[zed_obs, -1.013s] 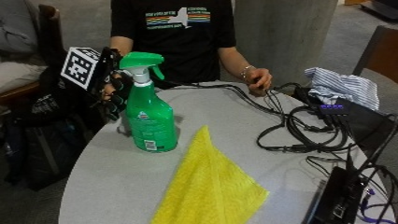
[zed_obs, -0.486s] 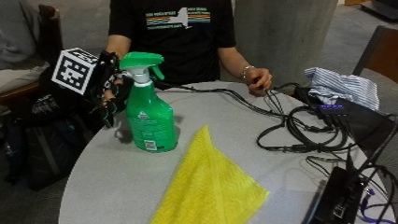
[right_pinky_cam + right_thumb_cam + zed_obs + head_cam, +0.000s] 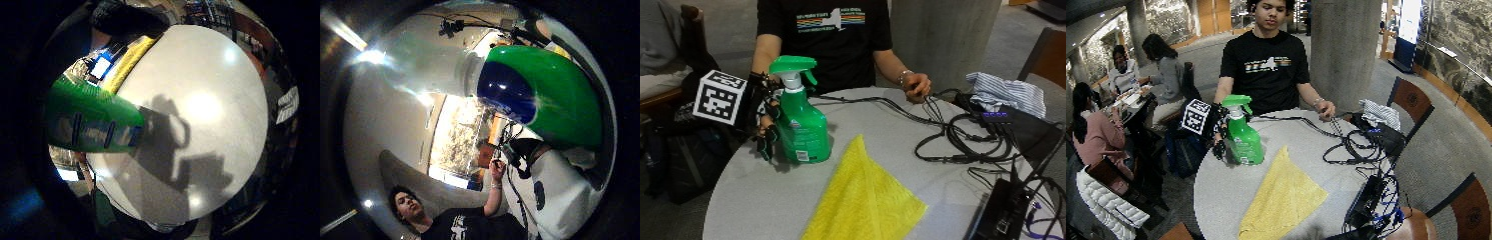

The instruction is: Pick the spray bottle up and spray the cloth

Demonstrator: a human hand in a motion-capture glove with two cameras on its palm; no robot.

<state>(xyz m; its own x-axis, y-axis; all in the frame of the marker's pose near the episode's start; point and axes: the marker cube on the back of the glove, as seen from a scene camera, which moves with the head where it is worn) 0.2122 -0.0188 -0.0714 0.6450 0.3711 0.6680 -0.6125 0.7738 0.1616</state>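
A person in a dark T-shirt sits at the far side of a round grey surface (image 3: 766, 200). One green spray bottle (image 3: 798, 125) stands upright on the left part of the surface, its base resting on the top, its trigger head pointing right. The gloved right hand (image 3: 766, 125) is at the bottle's left side, just beside or touching its body. The fingers (image 3: 768, 142) point downward along the bottle and look only slightly bent, but the bottle hides part of them, so whether they wrap round it cannot be told. In both palm views the green bottle fills much of the picture, so the palm is close against it.

One yellow cloth (image 3: 863, 200) lies flat on the surface, right of the bottle and nearer the camera, its far tip close to the bottle's base but not touching it. No wet patch shows on it.

Judged from this, the task is at its beginning: the hand has reached the bottle, the bottle is not yet lifted, and lifting, aiming and spraying are all left to do.

The person's bare left hand (image 3: 916, 87) rests at the far right edge, among a tangle of black cables (image 3: 959, 140). One striped cloth bundle (image 3: 1006, 92) lies at the far right.
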